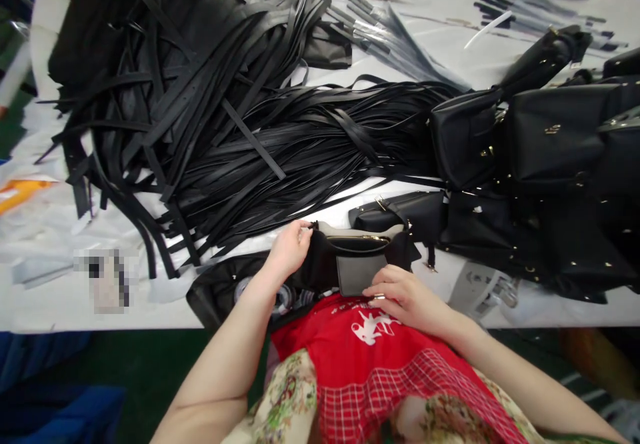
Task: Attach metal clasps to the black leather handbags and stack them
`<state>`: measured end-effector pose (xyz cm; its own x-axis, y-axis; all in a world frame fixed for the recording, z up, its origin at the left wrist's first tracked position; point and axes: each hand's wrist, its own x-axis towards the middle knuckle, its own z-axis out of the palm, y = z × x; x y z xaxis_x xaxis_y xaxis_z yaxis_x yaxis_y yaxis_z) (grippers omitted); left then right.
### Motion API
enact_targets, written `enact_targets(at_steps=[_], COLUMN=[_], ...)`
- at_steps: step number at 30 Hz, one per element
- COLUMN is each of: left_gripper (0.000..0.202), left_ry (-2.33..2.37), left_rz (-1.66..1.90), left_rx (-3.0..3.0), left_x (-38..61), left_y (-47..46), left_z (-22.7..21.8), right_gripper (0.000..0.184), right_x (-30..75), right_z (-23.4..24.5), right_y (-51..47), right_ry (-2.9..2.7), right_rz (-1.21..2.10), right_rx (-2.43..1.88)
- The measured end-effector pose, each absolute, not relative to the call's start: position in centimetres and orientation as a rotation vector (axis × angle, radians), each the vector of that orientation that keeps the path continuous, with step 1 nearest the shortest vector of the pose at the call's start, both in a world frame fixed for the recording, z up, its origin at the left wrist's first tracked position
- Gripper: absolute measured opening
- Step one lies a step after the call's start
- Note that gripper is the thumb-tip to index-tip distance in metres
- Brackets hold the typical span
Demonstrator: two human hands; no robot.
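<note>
A small black handbag point(320, 261) is in front of my body at the table's near edge. Its top gapes, showing a pale lining and a gold zipper point(367, 238). A flat dark grey rectangular piece point(357, 274) lies against its near side. Thumb and fingers of my left hand point(291, 249) pinch the bag's upper left corner. My right hand point(407, 295), with a ring on one finger, has its fingers curled at the lower right of the grey piece, gripping the bag there. Its fingertips are partly hidden.
Long black straps point(300, 144) lie heaped across the table's middle and left. Several black handbags point(555, 137) are piled at the right. Plastic-wrapped strips point(380, 31) lie at the back. A dark bag point(215, 291) sits left of my left forearm. Blue crates point(60, 411) stand below the table.
</note>
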<state>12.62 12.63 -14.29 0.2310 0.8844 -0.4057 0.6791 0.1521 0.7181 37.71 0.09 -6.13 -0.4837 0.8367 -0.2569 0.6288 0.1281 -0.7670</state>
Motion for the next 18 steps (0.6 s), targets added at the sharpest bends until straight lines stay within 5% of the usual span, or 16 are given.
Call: enact_targets(at_steps=[6, 12, 16, 18], left_gripper=[0.069, 0.026, 0.028, 0.033], left_ry=[1.722, 1.420, 1.210, 1.098], left_rz=[-0.086, -0.155, -0.006, 0.106], left_rx=[1.677, 1.694, 1.781, 1.801], left_x=[14.5, 14.6, 13.8, 13.7], left_y=[12.2, 12.0, 11.0, 10.4], left_z=[-16.5, -16.4, -14.8, -14.1], right_gripper=[0.034, 0.035, 0.043, 0.032], right_x=[35.4, 35.4, 35.4, 34.5], right_z=[-7.0, -5.5, -6.6, -8.6], right_y=[-2.1, -2.2, 1.1, 3.2], right_ry=[-2.357, -2.417, -2.197, -2.079], right_rz=[1.290, 1.352, 1.283, 1.137], right_rx=[-1.310, -1.127, -1.335, -1.665])
